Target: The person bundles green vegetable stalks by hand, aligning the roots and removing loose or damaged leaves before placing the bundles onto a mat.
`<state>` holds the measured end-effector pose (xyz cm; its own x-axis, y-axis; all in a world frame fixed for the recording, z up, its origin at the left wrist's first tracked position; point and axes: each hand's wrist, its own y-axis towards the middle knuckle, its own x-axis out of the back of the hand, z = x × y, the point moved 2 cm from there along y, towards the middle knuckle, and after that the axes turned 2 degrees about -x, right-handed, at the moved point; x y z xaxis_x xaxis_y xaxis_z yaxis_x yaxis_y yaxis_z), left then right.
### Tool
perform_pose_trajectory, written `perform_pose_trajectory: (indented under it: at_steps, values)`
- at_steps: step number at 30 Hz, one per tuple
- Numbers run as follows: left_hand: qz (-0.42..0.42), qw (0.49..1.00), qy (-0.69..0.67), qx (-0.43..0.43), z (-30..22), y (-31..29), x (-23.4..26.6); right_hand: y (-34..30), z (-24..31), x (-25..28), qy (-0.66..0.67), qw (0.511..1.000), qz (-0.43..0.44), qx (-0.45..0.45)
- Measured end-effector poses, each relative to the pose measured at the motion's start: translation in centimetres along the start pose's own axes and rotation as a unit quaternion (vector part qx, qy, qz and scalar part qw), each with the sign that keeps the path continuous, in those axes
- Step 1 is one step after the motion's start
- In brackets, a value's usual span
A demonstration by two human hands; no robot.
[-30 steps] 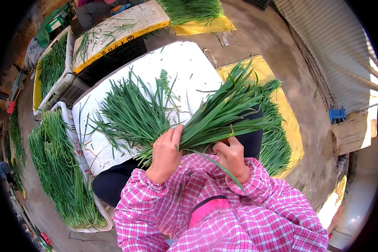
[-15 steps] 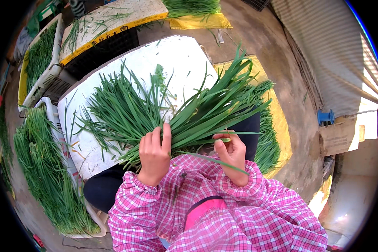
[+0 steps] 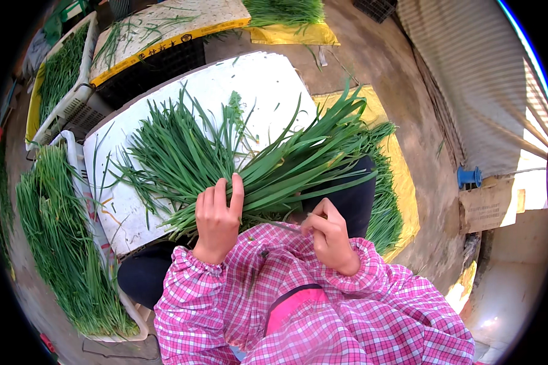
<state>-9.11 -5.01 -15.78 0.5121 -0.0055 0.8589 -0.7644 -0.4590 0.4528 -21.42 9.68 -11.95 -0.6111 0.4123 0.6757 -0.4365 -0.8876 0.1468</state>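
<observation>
My left hand (image 3: 216, 219) is closed round the lower part of a bunch of garlic chives (image 3: 304, 155), whose long flat leaves fan out to the right above my lap. Under and left of that hand, more garlic chives (image 3: 176, 146) lie spread on a white board (image 3: 256, 73). My right hand (image 3: 330, 234) is closed in a pinch to the right of the bunch, apart from it. A thin leaf (image 3: 286, 227), blurred, sticks out leftward from its fingertips. The stem ends of the bunch are partly hidden by my left hand.
At my left stands a white crate (image 3: 141, 328) heaped with chives, and another white crate (image 3: 82, 91) sits beyond it. A yellow-edged board (image 3: 182, 38) is at the back. Chives on yellow sheeting (image 3: 408, 201) lie to the right, near a blue spool-like object (image 3: 469, 177).
My right hand has turned and shifted slightly down and left; the long leaf that crossed it no longer shows across the palm. My left hand keeps its grip on the bunch.
</observation>
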Motion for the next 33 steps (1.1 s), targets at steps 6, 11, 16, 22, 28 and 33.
perform_pose_trajectory:
  at_steps: [6, 11, 16, 22, 28, 33]
  values:
    - [0.013, 1.0, 0.02, 0.0, 0.3, -0.6, -0.5, 1.6, 1.6, 5.7, 0.003, 0.994, -0.028, 0.101]
    - [0.002, 0.998, 0.051, -0.035, 0.1, -0.5, -0.4, 7.4, 3.4, 8.1, -0.19, 0.961, 0.035, 0.2]
    - [-0.003, 0.997, 0.06, -0.049, -0.4, -0.6, -0.5, 9.1, 2.2, 6.8, -0.251, 0.928, 0.17, 0.217]
    - [-0.008, 0.997, 0.054, -0.059, -0.7, -0.1, -0.5, 8.8, 1.8, 6.6, -0.251, 0.919, 0.197, 0.232]
    - [0.035, 0.998, 0.026, -0.045, -0.9, -0.1, -0.4, 8.6, 2.2, 6.4, -0.26, 0.907, 0.132, 0.303]
    - [-0.014, 0.996, 0.045, -0.079, -0.9, -0.1, -1.0, 8.5, 2.4, 6.1, -0.263, 0.895, 0.149, 0.327]
